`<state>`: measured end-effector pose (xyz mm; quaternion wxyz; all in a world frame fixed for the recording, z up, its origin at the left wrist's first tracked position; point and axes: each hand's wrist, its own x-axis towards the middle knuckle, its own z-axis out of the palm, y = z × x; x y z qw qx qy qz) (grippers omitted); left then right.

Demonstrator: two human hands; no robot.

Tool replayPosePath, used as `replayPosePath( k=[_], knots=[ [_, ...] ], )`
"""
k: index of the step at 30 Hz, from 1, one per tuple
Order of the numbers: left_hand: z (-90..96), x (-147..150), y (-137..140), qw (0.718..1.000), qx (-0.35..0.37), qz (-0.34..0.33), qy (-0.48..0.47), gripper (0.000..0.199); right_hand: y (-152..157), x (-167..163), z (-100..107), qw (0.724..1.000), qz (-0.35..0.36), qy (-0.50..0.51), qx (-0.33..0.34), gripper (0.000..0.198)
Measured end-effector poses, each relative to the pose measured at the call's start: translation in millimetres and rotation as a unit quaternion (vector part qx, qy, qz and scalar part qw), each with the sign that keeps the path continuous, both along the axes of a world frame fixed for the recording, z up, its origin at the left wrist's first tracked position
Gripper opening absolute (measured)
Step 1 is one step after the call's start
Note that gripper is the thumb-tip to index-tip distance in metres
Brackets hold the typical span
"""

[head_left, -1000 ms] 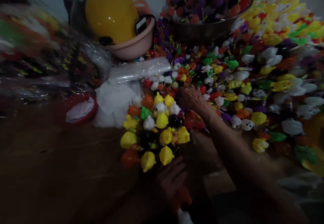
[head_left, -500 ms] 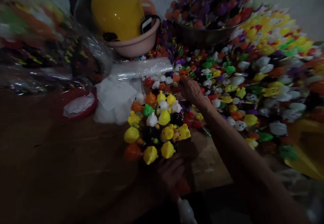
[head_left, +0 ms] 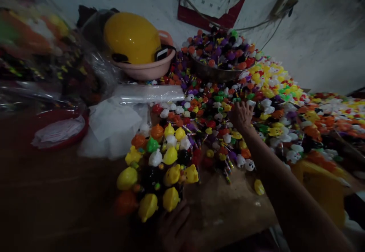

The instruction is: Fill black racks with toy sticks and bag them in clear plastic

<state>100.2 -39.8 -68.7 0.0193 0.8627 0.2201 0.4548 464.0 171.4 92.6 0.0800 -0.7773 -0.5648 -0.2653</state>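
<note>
The fingers of the right hand [head_left: 242,117] are held slightly apart over the loose toy pile [head_left: 219,117], beyond and to the right of the toy cluster [head_left: 170,155]; whether anything is pinched beneath them cannot be told. The left hand [head_left: 174,223] is placed at the near edge of the cluster, just below its front yellow heads; its fingers are dimly seen, and their grip cannot be made out. In the cluster, yellow, white, orange, green and black heads are packed closely together. A lone yellow toy [head_left: 259,187] is seen to the right of the cluster, on the tabletop [head_left: 225,202]. Behind the cluster, a clear plastic bundle [head_left: 151,93] is laid; to its left, white sheets [head_left: 114,119] and a red dish [head_left: 85,128] with paper slips [head_left: 61,130] are set. Farther behind the cluster, a yellow helmet [head_left: 132,37] is held in a pink basin [head_left: 148,70], and a metal bowl [head_left: 216,76] is heaped with more toys.
</note>
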Motion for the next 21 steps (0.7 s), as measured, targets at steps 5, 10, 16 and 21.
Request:
replayPosePath(
  k=[5,10,16,21],
  knots=[
    [-25.1,-13,3,0.993,-0.075,-0.026,0.082,0.036,37,33,6,0.999,0.012,0.011,-0.038,0.026],
    [-34.1,1,8,0.988,-0.117,-0.070,0.075,0.043,59,39,-8,0.994,0.026,0.054,-0.096,0.027],
    [-23.4,-8,2,0.986,-0.142,-0.033,0.077,0.046,50,18,-6,0.996,0.002,0.067,-0.064,0.028],
    [-22.4,8,-5,0.997,-0.069,0.014,-0.017,0.036,12,-15,13,0.997,0.040,0.064,0.022,0.029]
  ],
)
